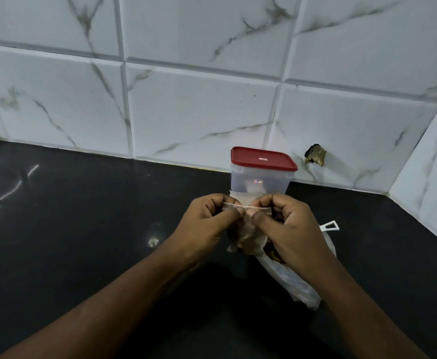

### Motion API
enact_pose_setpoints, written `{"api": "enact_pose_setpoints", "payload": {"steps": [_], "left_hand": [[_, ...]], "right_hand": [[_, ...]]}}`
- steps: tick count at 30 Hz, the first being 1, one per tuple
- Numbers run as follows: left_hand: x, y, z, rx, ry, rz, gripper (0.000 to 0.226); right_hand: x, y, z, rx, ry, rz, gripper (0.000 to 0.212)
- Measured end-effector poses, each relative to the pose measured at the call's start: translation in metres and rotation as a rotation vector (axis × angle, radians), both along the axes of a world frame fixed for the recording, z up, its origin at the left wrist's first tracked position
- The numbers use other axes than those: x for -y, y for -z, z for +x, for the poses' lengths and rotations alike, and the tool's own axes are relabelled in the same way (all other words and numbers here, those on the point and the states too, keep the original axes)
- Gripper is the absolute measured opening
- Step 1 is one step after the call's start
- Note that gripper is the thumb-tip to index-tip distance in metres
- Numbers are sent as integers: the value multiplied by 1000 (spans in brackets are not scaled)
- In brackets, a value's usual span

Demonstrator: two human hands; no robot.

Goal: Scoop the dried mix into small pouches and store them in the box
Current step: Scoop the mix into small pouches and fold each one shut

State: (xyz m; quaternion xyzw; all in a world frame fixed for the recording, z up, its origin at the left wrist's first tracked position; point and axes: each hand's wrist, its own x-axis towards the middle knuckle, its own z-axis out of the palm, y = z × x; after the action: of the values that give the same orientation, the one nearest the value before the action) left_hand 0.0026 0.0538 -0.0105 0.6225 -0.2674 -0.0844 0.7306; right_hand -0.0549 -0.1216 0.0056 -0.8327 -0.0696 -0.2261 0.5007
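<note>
- left hand (209, 218), right hand (287, 221): both grips pinch top strip of small clear plastic pouch (248, 239) (brown mix inside), just in front of box.
- clear plastic box (260, 181), red lid on: black desk's (82, 229) back edge.

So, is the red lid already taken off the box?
No, the red lid sits flat on top of the clear box, covering its opening.

Both bare forearms stretched forward and converged. The left hand (208, 220) and right hand (288, 224) sat close together, fingers curled, thumbs and forefingers pinching the pouch (249, 238) top edge between them.
</note>
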Motion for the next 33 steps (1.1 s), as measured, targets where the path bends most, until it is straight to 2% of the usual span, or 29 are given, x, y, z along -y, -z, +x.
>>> {"api": "enact_pose_setpoints", "payload": {"steps": [3,16,23,30,33], "left_hand": [[0,-1,0,13,-32,13,16],[-2,-7,-2,-25,-37,14,15],[-4,-9,-2,-64,-33,-14,15],[-3,-8,-3,-41,-53,4,16],[-3,-7,-2,-33,-39,10,15]], "right_hand": [[2,-1,2,5,3,68,17],[3,0,1,4,31,7,15],[4,-2,0,-81,-9,135,9],[5,-3,1,-7,0,95,18],[7,-1,2,-53,-47,139,9]]}}
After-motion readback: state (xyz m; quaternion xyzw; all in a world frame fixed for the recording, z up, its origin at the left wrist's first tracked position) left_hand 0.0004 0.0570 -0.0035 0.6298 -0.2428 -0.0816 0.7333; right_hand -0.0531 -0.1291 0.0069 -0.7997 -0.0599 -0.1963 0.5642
